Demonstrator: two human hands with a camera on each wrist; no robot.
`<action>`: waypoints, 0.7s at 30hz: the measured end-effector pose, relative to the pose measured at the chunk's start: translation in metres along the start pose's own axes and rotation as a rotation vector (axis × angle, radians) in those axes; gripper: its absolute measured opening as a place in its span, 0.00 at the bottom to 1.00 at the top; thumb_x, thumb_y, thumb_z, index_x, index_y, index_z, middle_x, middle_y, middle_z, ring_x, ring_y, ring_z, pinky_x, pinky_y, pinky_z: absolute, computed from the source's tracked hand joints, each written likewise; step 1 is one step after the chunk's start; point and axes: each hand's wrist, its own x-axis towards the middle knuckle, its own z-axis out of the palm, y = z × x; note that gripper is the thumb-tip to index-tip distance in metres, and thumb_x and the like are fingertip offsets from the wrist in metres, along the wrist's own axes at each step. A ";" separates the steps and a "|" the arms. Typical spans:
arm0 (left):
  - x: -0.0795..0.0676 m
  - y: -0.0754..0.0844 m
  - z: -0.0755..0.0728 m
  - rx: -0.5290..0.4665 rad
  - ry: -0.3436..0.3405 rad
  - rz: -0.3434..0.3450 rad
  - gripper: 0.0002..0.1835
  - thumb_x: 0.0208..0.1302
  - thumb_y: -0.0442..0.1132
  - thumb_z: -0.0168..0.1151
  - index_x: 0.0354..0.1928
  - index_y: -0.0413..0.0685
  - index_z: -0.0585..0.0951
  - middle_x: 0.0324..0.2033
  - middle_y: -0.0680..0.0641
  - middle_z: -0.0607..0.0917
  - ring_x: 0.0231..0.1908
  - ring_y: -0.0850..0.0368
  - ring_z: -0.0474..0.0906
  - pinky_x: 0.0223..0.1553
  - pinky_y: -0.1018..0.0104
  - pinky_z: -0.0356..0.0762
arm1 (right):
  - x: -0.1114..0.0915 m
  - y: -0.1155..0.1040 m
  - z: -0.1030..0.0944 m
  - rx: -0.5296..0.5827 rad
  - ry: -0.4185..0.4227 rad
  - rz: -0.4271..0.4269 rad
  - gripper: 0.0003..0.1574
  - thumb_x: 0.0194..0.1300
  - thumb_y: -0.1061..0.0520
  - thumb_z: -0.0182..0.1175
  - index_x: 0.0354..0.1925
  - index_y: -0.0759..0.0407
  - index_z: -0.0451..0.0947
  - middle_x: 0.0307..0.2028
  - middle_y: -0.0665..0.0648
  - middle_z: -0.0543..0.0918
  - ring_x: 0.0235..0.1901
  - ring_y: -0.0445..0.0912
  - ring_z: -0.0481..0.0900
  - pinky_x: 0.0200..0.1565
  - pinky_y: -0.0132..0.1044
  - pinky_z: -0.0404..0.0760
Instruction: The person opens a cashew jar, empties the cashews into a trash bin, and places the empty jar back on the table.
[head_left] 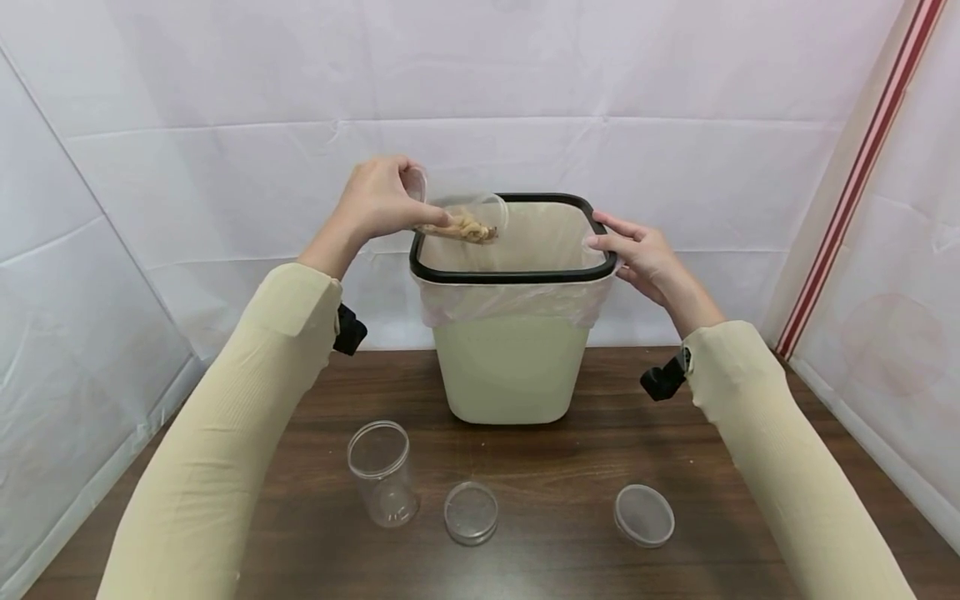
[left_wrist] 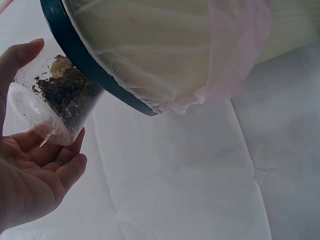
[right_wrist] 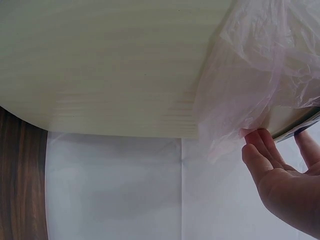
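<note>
My left hand (head_left: 382, 200) grips a transparent plastic jar (left_wrist: 37, 107), tipped on its side with its mouth over the left side of the bin. Inside the jar lie pale, lumpy scraps (head_left: 471, 227), and the left wrist view also shows dark, leafy bits (left_wrist: 70, 95). The pale green bin (head_left: 513, 367) stands upright with a black rim (head_left: 517, 277) and a thin pinkish liner bag (head_left: 517, 302) folded over it. At the bin's right side, my right hand (head_left: 647, 257) holds the rim and liner, thumb and fingers on either side.
A second transparent jar (head_left: 381, 479) stands uncovered on the dark wooden table (head_left: 555, 562), front left. Beside it lies a round lid (head_left: 471, 510), with another lid (head_left: 645, 515) further right. White sheeting (head_left: 247, 192) hangs behind and at both sides.
</note>
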 end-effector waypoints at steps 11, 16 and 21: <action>0.000 -0.002 -0.002 -0.021 0.001 -0.007 0.22 0.41 0.51 0.70 0.30 0.45 0.71 0.35 0.48 0.74 0.38 0.54 0.68 0.37 0.65 0.65 | 0.001 0.000 0.000 0.011 -0.011 -0.002 0.41 0.57 0.59 0.62 0.67 0.54 0.57 0.69 0.55 0.53 0.44 0.36 0.74 0.45 0.29 0.75; 0.001 -0.003 -0.002 -0.050 0.007 -0.012 0.21 0.42 0.50 0.70 0.28 0.46 0.70 0.34 0.49 0.73 0.37 0.55 0.67 0.37 0.66 0.65 | 0.003 0.001 -0.001 0.018 -0.005 -0.005 0.41 0.58 0.59 0.61 0.67 0.54 0.57 0.68 0.56 0.54 0.43 0.36 0.75 0.43 0.28 0.75; 0.000 -0.003 -0.004 -0.071 0.015 -0.018 0.21 0.41 0.50 0.70 0.28 0.46 0.70 0.34 0.49 0.73 0.37 0.55 0.67 0.37 0.66 0.65 | 0.003 0.001 -0.002 0.021 -0.004 -0.010 0.41 0.57 0.60 0.62 0.67 0.55 0.57 0.68 0.57 0.55 0.41 0.35 0.75 0.41 0.27 0.76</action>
